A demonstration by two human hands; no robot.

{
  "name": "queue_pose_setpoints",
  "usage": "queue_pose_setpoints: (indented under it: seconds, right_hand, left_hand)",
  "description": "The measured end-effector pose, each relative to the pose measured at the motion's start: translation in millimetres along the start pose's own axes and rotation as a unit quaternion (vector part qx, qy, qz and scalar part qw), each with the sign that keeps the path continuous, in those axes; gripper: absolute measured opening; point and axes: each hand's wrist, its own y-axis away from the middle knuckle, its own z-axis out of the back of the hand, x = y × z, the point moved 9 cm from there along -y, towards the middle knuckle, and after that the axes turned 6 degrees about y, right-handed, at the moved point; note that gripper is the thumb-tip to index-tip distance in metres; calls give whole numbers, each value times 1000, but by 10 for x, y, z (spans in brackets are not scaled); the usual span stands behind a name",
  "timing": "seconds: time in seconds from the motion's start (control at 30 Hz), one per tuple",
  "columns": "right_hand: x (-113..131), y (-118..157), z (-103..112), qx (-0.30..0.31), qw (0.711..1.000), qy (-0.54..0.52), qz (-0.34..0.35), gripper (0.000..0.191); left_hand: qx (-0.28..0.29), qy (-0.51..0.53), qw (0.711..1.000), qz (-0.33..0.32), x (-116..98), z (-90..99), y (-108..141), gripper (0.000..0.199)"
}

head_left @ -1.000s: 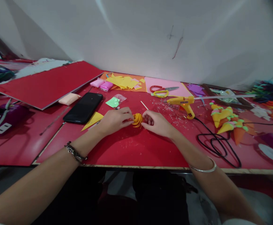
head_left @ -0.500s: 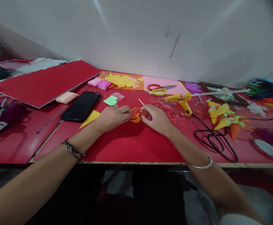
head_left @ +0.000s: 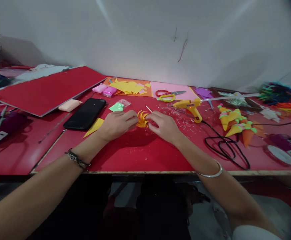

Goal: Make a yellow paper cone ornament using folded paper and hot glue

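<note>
A yellow curled paper piece (head_left: pixel 142 119), cut in curved strips, is between my hands above the red table (head_left: pixel 145 160). My left hand (head_left: pixel 119 125) pinches its left side with the fingers pressed together. On its right side, my right hand (head_left: pixel 164 126) has its thumb and fingertips closed on the paper. A thin pale stick (head_left: pixel 149 109) shows just beyond my right fingertips; whether the hand touches it cannot be made out. Left of my left hand lies a yellow paper triangle (head_left: pixel 94 127), beside a black phone (head_left: pixel 85 114).
A yellow glue gun (head_left: pixel 191 106) with a looped black cord lies to the right, near yellow and orange cones (head_left: pixel 231 120). Scissors (head_left: pixel 170 94) and paper scraps (head_left: pixel 129 86) lie at the back. A red board (head_left: pixel 50 88) is at the left, a purple power strip (head_left: pixel 285 148) far right.
The paper piece's strips look wider and fuller between my hands, as if turned or bunched. My hands remain on either side of it. The whole view has shifted slightly.
</note>
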Motion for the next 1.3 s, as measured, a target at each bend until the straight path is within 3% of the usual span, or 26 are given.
queue_pose_setpoints:
  seconds: [0.4,0.57,0.83,1.07,1.3]
  right_hand:
    - [70,-12,86,-51,997,-56,27,12]
    - [76,-6,128,-70,995,-70,32,13]
    - [35,-17,88,-48,994,-103,7,11]
    - [-55,-39,17,-31,984,-169,-45,13]
    - [-99,-23,-91,-4,971,-228,-76,15]
  left_hand:
    - [-32,112,991,67,94,8,32,27]
    - [-38,125,990,58,106,11,46,24]
    - [2,152,987,51,105,-41,57,24]
    - [40,227,966,121,200,-186,81,23]
    - [62,226,957,168,263,-267,112,26]
